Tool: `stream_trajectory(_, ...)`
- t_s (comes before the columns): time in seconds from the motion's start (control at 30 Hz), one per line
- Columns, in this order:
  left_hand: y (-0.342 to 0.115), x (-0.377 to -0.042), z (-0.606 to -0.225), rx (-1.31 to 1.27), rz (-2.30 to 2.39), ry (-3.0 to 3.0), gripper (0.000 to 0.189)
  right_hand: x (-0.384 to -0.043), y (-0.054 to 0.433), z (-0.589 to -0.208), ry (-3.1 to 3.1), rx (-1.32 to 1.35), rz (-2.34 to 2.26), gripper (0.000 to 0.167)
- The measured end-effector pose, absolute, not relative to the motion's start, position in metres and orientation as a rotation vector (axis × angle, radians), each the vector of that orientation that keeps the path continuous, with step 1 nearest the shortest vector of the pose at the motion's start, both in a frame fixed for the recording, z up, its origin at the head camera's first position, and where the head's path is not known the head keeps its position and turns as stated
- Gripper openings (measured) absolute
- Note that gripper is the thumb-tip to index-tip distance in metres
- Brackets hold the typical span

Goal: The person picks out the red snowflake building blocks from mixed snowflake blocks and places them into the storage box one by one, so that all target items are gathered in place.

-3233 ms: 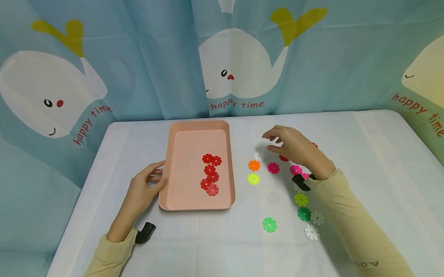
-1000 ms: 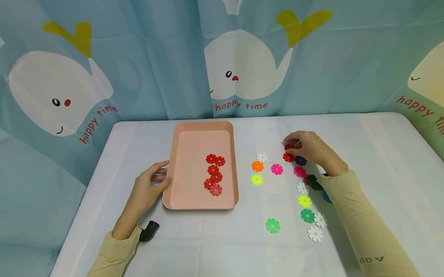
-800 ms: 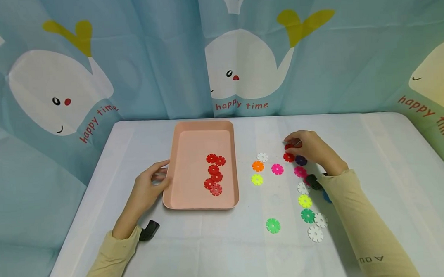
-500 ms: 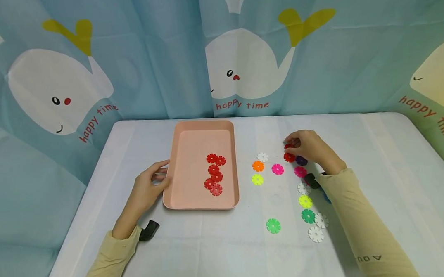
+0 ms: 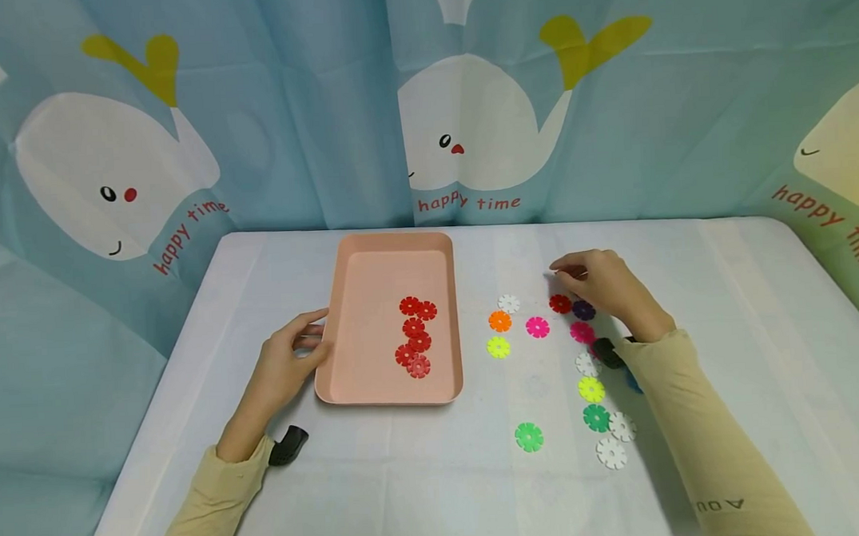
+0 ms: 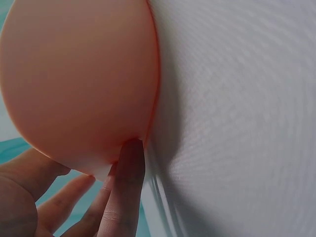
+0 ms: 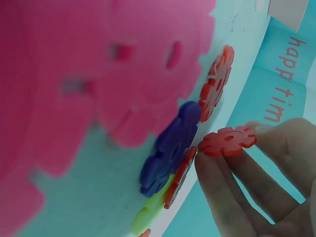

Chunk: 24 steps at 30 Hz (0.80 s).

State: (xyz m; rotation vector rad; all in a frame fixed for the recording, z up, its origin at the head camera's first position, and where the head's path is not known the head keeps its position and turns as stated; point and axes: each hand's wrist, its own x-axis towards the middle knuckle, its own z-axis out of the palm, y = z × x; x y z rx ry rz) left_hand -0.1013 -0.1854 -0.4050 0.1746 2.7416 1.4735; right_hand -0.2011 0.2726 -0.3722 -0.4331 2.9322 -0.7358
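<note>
In the head view a pink tray (image 5: 363,327) holds several red snowflake discs (image 5: 414,328) in its right half. My left hand (image 5: 281,361) grips the tray's left edge, fingers curved against the rim; the left wrist view shows a fingertip (image 6: 131,153) on the pink wall. Beyond the tray, on the right, my right hand (image 5: 599,280) pinches a red snowflake disc (image 7: 228,141) between thumb and fingertips, clearest in the right wrist view. Another red disc (image 5: 560,304) lies just below that hand, beside a dark purple one (image 5: 583,310).
Several other snowflake discs lie loose right of the tray: orange (image 5: 500,322), yellow (image 5: 498,347), pink (image 5: 537,327), green (image 5: 529,437) and white (image 5: 612,453). The right forearm partly covers a blue disc (image 5: 634,382). A whale-print curtain (image 5: 307,105) hangs behind the white table (image 5: 410,477).
My right hand moved rightward to the red discs and took hold of one, lifting it slightly off the table. The left hand keeps its place at the tray's edge.
</note>
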Motion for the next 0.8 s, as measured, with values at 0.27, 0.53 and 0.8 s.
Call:
stream_trajectory(0.27,-0.185,-0.101,-0.404,0.16,1.469,2.741,0.049,-0.201,0.273,-0.372,2.948,-0.403,-0.704,0.025)
stream_trajectory(0.53,-0.184,-0.101,-0.403,0.163,1.459,2.746,0.049,-0.202,0.271,-0.372,2.923,-0.389,-0.724,0.025)
stream_trajectory(0.8,-0.185,-0.102,-0.404,0.157,1.458,2.748,0.049,-0.2,0.263,-0.371,2.918,-0.419,-0.738,0.026)
